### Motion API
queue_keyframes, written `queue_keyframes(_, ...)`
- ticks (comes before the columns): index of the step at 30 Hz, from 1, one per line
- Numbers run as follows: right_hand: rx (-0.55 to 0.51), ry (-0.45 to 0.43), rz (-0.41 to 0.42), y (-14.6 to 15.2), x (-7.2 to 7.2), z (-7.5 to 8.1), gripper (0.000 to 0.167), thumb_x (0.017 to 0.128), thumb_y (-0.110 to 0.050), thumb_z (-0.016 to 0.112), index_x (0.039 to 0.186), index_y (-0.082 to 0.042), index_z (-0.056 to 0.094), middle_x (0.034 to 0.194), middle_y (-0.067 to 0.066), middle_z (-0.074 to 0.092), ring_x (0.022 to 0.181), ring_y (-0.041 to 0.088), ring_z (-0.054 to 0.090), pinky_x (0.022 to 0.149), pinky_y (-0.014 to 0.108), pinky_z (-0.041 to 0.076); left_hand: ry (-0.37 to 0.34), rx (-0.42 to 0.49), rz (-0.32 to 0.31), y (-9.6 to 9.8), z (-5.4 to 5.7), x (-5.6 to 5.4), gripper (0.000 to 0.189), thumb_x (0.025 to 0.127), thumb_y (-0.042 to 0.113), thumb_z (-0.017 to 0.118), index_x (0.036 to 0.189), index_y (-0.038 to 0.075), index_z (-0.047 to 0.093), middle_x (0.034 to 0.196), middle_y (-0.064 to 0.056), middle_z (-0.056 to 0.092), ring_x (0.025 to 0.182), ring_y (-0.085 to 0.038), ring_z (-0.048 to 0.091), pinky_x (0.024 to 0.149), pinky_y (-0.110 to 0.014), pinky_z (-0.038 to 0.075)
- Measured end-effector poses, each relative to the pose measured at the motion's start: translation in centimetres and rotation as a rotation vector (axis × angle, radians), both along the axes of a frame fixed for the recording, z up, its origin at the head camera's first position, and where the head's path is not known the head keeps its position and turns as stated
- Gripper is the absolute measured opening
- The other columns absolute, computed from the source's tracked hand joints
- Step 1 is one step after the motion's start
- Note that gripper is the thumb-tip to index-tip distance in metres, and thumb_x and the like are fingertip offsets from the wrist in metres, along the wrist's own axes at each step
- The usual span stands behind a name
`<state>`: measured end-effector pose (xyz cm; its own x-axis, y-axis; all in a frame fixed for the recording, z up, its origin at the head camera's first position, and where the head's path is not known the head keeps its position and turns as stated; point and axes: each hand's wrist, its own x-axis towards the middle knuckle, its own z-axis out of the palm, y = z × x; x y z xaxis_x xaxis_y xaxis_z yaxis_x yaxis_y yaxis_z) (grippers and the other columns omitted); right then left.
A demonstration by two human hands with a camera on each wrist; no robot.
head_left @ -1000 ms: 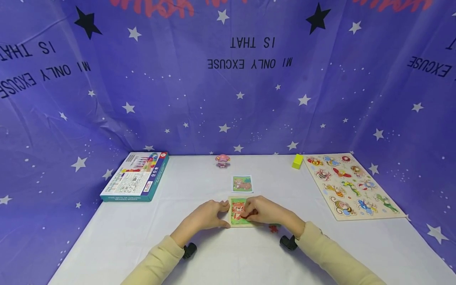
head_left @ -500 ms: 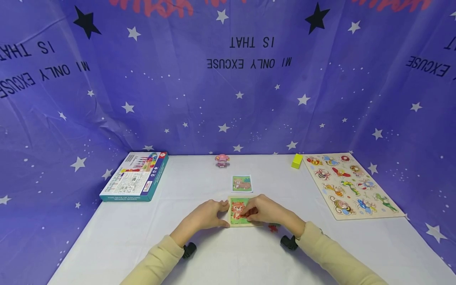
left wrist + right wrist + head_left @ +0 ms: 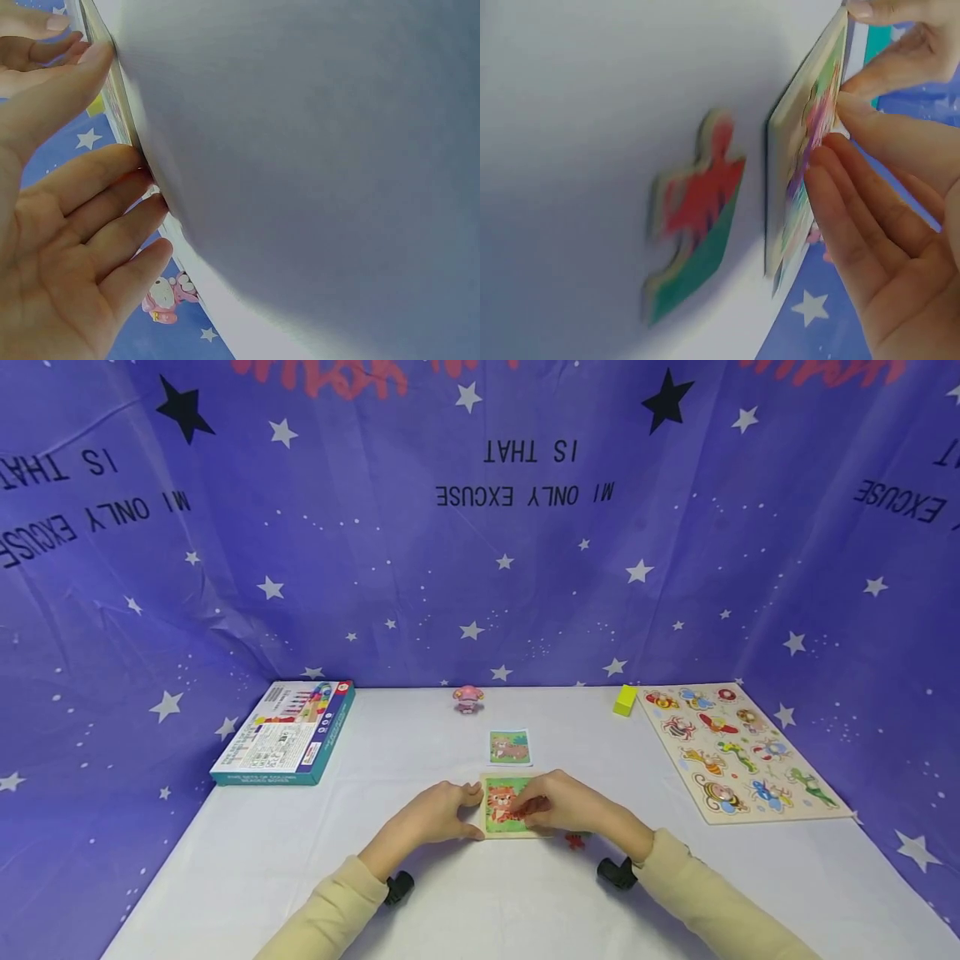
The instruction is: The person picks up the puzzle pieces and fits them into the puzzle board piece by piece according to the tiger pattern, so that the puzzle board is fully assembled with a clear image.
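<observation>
A small framed jigsaw board (image 3: 495,822) with a red striped tiger picture on green lies on the white table. My left hand (image 3: 438,812) rests its thumb and fingertips along the board's left edge. In the left wrist view, the left hand's fingers (image 3: 112,225) are nearly straight against that edge. Over the board's right part, my right hand (image 3: 558,802) pinches a red puzzle piece (image 3: 810,139), largely hidden by the fingers. Beside the board's lower right corner lies a loose red and green puzzle piece (image 3: 705,202).
Behind the board lies a picture card (image 3: 510,747). A pink figurine (image 3: 468,698) and a yellow block (image 3: 626,700) stand at the back. A boxed toy (image 3: 285,735) is at the left, and a wooden insect puzzle (image 3: 742,756) at the right.
The right hand's fingers have shifted slightly on the board, and the red piece beneath them now looks flatter against the picture. The right forearm has moved a little rightward; the left hand stays put.
</observation>
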<state>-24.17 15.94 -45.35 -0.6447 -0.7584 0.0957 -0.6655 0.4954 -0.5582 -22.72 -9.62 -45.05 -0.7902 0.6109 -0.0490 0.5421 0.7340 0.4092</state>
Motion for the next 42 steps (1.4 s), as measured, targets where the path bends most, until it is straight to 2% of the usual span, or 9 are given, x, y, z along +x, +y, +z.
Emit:
queue_keyframes(7, -0.025, -0.01, 0.036, 2.2, 0.5, 0.8, 0.016, 0.082, -0.004, 0.075, 0.096, -0.011, 0.075, 0.094, -0.004, 0.069, 0.084, 0.009, 0.063, 0.074, 0.027, 0.056, 0.003, 0.0, 0.001, 0.0, 0.0, 0.1, 0.066, 0.077, 0.036, 0.081, 0.128, 0.001, 0.06, 0.136, -0.014, 0.053, 0.126, -0.034, 0.049, 0.106, -0.045, 0.038)
queue_keyframes(12, 0.014, -0.028, 0.054, 3.7, 1.0, 1.1, 0.017, 0.081, -0.002, 0.076, 0.091, -0.016, 0.074, 0.094, -0.009, 0.068, 0.089, 0.01, 0.063, 0.078, 0.03, 0.055, 0.004, -0.002, 0.003, 0.0, 0.0, 0.2, 0.066, 0.076, 0.036, 0.081, 0.128, 0.001, 0.06, 0.136, -0.014, 0.053, 0.126, -0.035, 0.05, 0.105, -0.046, 0.038)
queue_keyframes(21, 0.108, -0.044, 0.08, 5.9, 1.8, 1.5, 0.024, 0.075, -0.006, 0.081, 0.093, -0.019, 0.072, 0.096, -0.013, 0.066, 0.085, 0.011, 0.061, 0.077, 0.031, 0.053, 0.001, -0.002, 0.01, 0.0, -0.1, 0.2, 0.067, 0.076, 0.037, 0.081, 0.129, 0.002, 0.059, 0.137, -0.013, 0.052, 0.126, -0.035, 0.049, 0.106, -0.047, 0.038)
queue_keyframes(31, 0.139, -0.077, 0.065, 6.3, 1.8, 0.9, 0.032, 0.073, -0.008, 0.083, 0.099, -0.019, 0.068, 0.094, -0.011, 0.063, 0.083, 0.01, 0.058, 0.074, 0.027, 0.052, 0.012, -0.009, 0.005, 0.0, -0.3, 0.1, 0.067, 0.076, 0.039, 0.08, 0.129, 0.003, 0.06, 0.137, -0.012, 0.053, 0.126, -0.032, 0.049, 0.106, -0.046, 0.037)
queue_keyframes(42, 0.164, -0.084, 0.034, 6.8, 1.4, 0.9, 0.027, 0.074, -0.017, 0.084, 0.092, -0.018, 0.064, 0.084, -0.009, 0.057, 0.077, 0.01, 0.055, 0.068, 0.021, 0.047, 0.012, -0.003, 0.009, 0.0, 0.0, 0.1, 0.067, 0.076, 0.038, 0.08, 0.129, 0.002, 0.06, 0.136, -0.013, 0.053, 0.126, -0.034, 0.049, 0.106, -0.046, 0.038)
